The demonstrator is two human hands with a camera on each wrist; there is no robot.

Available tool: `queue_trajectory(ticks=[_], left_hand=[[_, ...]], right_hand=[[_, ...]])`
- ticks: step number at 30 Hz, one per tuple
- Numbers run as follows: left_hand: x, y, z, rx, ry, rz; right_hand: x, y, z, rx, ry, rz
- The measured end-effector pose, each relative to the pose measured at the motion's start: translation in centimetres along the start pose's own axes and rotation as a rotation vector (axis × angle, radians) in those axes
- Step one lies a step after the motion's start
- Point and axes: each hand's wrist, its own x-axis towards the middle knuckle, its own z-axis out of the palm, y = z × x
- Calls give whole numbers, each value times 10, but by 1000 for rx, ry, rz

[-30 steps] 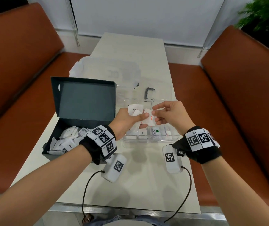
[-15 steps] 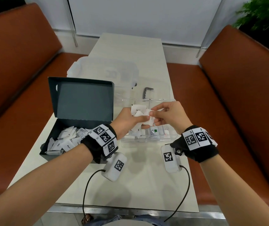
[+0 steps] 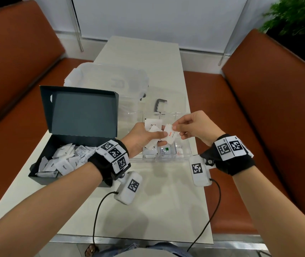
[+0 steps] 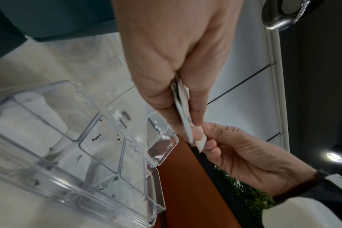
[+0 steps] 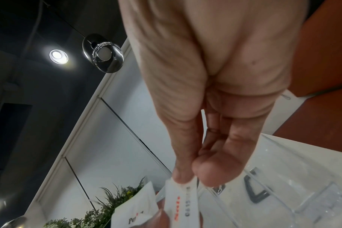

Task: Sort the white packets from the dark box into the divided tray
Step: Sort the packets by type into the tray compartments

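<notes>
Grip: our right hand [image 3: 196, 127] pinches a red-printed white paper packet [image 3: 169, 134] from our left hand [image 3: 142, 139]'s clutched bunch.
Risk: others slip loose into wrong cells of the clear divided plastic tray [image 3: 185, 154] below.

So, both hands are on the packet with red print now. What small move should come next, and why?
Probably the left hand should release and let the right hand draw the red-print packet free. The right already pinches its top edge, while the left also holds other packets above the tray. Which compartment it belongs in cannot be told.
</notes>
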Motion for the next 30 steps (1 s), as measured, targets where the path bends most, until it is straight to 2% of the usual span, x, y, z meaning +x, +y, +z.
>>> queue_trajectory(ticks=[6, 11, 15, 19, 22, 26, 30], left_hand=[[6, -5, 6, 92, 14, 1], [8, -10, 4, 115, 39, 39], [5, -9, 3, 77, 58, 29], [4, -7, 6, 38, 51, 28], [4, -6, 6, 38, 55, 25], [5, -8, 5, 34, 57, 6], [6, -8, 5, -60, 63, -20]], right_hand=[[10, 11, -10, -126, -10, -14], [28, 34, -30, -385, 195, -85], [36, 59, -21, -718, 66, -9], [41, 76, -2, -998, 33, 61], [46, 83, 8, -1111, -5, 67], [47, 90, 14, -1284, 15, 32], [46, 96, 18, -1385, -24, 36]])
